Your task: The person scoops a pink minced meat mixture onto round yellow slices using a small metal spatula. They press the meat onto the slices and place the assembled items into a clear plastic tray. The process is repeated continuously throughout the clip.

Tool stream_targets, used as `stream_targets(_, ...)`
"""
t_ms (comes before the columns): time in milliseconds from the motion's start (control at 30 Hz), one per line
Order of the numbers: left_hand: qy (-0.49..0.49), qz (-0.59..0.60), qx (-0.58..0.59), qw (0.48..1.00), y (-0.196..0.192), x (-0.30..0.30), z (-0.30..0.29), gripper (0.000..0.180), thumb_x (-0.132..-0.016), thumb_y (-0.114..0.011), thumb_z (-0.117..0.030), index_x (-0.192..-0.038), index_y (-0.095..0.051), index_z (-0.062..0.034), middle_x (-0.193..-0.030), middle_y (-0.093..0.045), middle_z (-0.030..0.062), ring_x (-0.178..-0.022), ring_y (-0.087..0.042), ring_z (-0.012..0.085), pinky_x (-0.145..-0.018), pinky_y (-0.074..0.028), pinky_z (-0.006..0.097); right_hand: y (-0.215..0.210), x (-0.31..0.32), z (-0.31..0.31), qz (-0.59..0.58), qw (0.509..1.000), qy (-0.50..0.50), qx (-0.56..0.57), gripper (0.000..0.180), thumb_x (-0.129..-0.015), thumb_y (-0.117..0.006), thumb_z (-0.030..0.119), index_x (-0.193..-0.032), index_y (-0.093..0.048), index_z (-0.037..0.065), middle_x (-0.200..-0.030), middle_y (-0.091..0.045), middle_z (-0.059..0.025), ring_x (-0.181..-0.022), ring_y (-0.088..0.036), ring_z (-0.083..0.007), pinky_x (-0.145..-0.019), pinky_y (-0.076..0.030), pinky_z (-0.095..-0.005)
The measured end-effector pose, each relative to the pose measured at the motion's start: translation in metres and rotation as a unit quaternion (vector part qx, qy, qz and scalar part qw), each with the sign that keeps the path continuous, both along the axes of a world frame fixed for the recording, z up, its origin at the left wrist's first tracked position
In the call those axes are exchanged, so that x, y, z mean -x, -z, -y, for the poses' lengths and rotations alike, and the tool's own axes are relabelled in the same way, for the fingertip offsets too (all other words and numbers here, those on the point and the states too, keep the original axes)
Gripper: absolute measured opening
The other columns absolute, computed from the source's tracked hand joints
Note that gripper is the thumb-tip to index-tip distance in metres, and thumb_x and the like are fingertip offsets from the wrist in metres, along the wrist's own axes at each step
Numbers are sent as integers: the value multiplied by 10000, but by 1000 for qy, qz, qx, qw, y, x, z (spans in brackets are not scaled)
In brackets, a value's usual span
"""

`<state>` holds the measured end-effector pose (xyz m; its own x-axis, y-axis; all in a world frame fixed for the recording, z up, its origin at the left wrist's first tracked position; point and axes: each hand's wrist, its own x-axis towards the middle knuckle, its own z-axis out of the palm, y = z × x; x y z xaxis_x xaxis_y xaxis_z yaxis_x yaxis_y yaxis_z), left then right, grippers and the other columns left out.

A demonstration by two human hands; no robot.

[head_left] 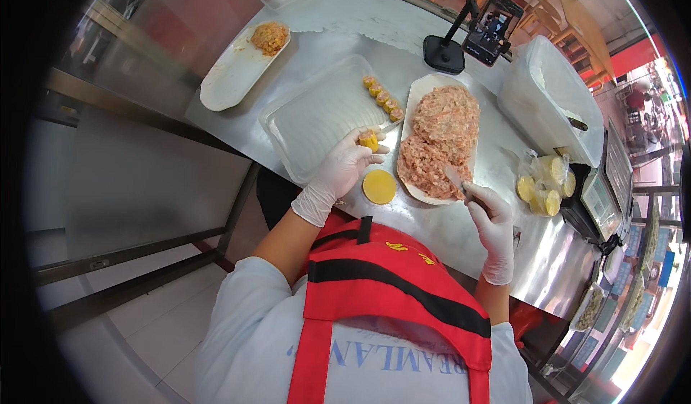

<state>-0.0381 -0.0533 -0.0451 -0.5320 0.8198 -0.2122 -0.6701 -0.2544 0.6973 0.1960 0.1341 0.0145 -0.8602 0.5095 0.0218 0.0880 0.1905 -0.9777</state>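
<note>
My gloved left hand (342, 165) pinches a small yellow open-topped dumpling (368, 141) with pinkish filling at its fingertips, over the near right side of a clear plastic tray (288, 116). Along the tray's right edge runs a row of several similar dumplings (382, 98). In my gloved right hand (492, 225) is a flat metal spatula (453, 176), its blade touching the minced meat (443, 120). The meat is heaped on a long white plate (412, 109). Near my left hand lies a stack of round yellow wrappers (379, 187).
A white oval plate (229, 86) with orange chopped food stands at the far left. Behind the meat is a phone (492, 28) on a black stand (444, 53). At right are a large white tub (536, 94), bagged yellow wrappers (545, 183) and a scale (601, 204).
</note>
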Motion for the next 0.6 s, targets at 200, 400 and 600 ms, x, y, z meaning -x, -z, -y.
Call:
stream_targets(200, 29, -204, 85, 975, -23, -12, -4, 381, -833, -586, 39, -1193, -486, -39, -1074, -574, 62, -962, -576, 131, -845, -470, 240, -11, 37, 22, 7, 993, -46, -111, 322, -811, -565, -37, -1112, -654, 35, -875, -646, -84, -799, -624, -159, -726, -478, -246)
stream_targets(400, 66, -300, 84, 948, -40, -14, -13, 248, -827, -615, 22, -1050, -541, -57, -1002, -571, 10, -898, -546, 62, -782, -460, 213, -26, 53, 28, 12, 987, -70, -142, 322, -808, -563, -35, -1106, -658, 42, -803, -610, -67, -703, -587, -140, -665, -469, -244)
stream_targets(600, 115, -292, 101, 944, -40, -16, -15, 158, -816, -659, -22, -951, -580, -50, -919, -581, -20, -881, -534, 48, -760, -451, 220, -32, 62, 29, 4, 984, -80, -159, 319, -797, -574, -24, -1091, -667, 58, -774, -587, -64, -671, -572, -150, -647, -473, -267)
